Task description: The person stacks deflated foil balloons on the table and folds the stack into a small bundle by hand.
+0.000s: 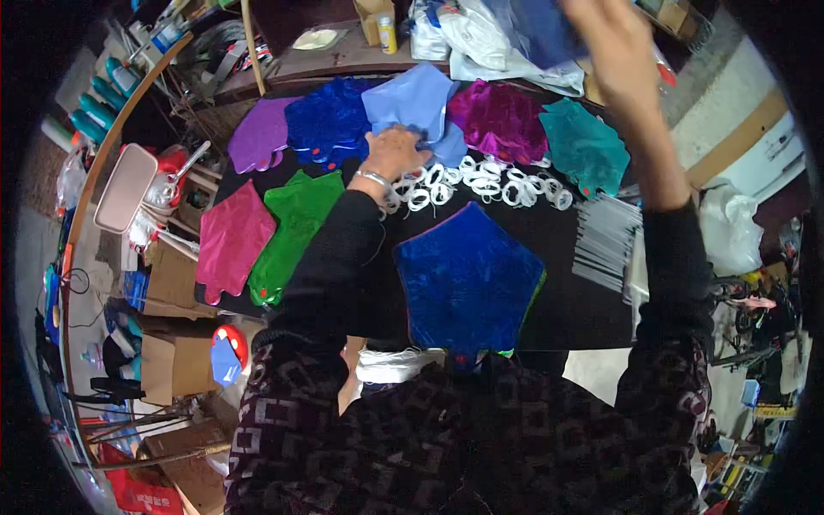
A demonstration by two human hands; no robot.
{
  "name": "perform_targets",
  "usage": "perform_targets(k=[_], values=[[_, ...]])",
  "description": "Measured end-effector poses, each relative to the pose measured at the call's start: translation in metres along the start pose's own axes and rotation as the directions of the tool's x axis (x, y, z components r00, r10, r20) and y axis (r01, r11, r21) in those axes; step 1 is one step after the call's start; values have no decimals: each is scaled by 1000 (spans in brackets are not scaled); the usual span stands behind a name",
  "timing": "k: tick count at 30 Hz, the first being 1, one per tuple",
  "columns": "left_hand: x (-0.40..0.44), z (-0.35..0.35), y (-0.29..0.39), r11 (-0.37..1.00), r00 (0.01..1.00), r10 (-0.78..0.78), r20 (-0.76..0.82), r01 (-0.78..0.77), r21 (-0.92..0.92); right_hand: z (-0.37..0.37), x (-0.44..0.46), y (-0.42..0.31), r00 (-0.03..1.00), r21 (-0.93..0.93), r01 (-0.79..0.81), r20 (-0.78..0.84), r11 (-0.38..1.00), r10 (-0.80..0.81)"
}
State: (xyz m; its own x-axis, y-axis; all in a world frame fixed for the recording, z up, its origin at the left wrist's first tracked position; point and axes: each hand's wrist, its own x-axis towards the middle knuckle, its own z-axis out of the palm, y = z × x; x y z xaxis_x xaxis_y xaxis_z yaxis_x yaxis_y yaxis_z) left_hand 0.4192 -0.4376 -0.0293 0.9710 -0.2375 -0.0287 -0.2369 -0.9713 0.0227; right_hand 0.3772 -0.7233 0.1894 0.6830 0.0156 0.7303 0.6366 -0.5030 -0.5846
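My left hand is at the lower edge of a light blue foil balloon, fingers bent and closed on it. More light blue foil lies beneath. My right hand is raised at the top right, smeared by motion, its fingertips cut off by the frame edge. Beside it is a dark blue sheet; whether the hand touches it I cannot tell. In front of me a flat dark blue star-shaped balloon lies on the black table surface. Several white ribbon rings lie just beyond it.
Foil piles ring the table: purple, blue, magenta, teal, pink and green. White sticks lie at right. White plastic bags sit behind. A pink basin stands at left.
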Motion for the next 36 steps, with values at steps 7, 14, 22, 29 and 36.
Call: perform_targets(k=[7,14,22,29,36], values=[[-54,-41,-4,989,939,-96,-330,53,-137,1,-200,-52,821,162,248,488,955,-296],[-173,-50,1,872,898,24,-439,-234,-430,11,-337,-43,722,44,399,601,916,-343],[-244,-18,38,813,955,16,-295,-184,-552,8,-369,-41,710,-22,448,617,894,-340],[-243,10,54,794,932,84,-351,-276,-541,18,-380,-44,783,-139,455,534,880,-320],[-233,22,62,813,917,156,-367,-330,-480,27,-384,-38,785,-132,465,518,876,-339]])
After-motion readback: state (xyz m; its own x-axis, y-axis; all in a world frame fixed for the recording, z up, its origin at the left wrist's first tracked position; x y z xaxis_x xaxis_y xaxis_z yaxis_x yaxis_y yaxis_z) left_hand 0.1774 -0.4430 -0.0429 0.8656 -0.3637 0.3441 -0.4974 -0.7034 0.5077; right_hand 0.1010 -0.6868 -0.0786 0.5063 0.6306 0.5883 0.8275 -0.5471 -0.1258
